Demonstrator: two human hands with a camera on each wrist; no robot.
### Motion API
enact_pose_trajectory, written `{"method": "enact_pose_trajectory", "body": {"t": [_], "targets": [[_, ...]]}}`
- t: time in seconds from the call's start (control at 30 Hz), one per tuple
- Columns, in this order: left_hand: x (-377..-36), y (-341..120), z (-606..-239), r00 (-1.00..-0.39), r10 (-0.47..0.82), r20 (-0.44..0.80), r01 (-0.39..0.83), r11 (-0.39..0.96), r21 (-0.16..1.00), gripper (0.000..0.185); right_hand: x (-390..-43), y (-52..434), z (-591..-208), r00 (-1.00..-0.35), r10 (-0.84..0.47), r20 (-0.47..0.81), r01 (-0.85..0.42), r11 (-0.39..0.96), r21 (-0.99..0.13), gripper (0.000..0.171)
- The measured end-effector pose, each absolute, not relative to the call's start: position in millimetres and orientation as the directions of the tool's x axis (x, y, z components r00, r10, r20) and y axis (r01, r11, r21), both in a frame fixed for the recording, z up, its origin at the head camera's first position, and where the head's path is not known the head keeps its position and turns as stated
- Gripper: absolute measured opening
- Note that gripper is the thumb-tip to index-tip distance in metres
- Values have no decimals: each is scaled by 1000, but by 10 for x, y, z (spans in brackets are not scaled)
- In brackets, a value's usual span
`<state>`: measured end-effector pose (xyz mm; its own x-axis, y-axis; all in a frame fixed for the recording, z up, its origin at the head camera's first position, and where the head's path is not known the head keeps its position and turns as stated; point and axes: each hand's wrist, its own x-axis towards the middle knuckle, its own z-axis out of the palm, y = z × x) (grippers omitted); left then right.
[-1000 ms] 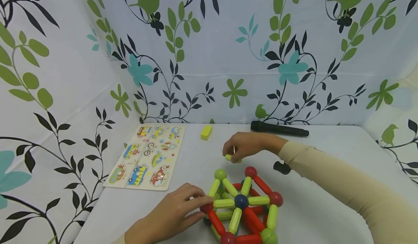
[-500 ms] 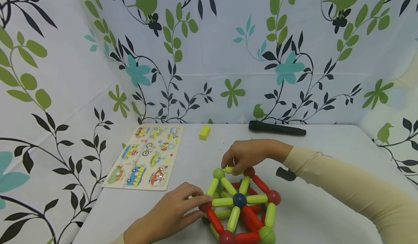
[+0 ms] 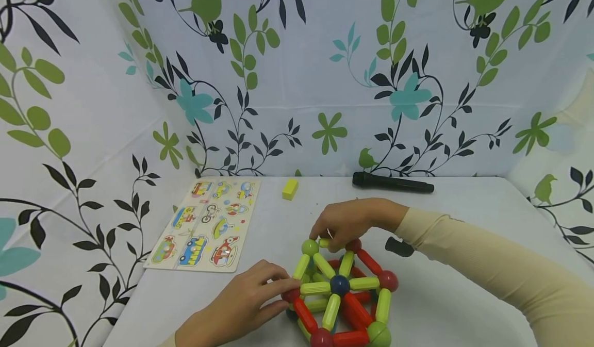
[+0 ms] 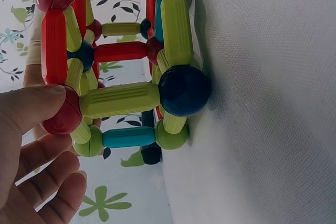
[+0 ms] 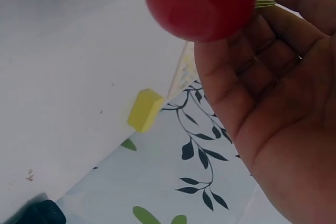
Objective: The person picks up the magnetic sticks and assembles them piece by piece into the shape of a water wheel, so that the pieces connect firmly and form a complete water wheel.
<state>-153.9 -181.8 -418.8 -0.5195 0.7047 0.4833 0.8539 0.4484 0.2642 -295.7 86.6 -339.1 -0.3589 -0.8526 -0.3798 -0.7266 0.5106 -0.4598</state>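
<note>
The right hand is over the far top edge of the toy frame, fingers curled round a short green rod and pinching it between the green ball and the red ball at the top corners. In the right wrist view the red ball fills the top of the picture, pressed close against the palm, with a bit of green rod showing on either side of it.

The left hand is at the near left corner, thumb and fingertips pinching another red ball there. The left wrist view shows the thumb laid flat on that red ball, the other fingers loosely bent below it.

The frame stands on the white bench, near the front edge: red and green rods meet at a dark blue ball in the middle of the top face.

Off to the left lies a puzzle board with vehicle pictures. A yellow block sits near the back, well apart from the frame, and a black microphone lies along the back wall. A small black object rests just beside the right wrist.
</note>
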Motion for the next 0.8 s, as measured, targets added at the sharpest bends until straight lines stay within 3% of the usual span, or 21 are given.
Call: {"method": "enact_pose_trajectory", "body": {"t": [0.4,0.8], "targets": [[-1535,-1815,-4174,-510,704,494,859,447,250,47,-2886,769,-3317,-386,-813,-436,-774,543,-326,46],[-1529,-1806,-4166,-512,704,493,858,446,254,48,-2827,728,-3333,-414,-790,-452,-777,565,-276,51]]}}
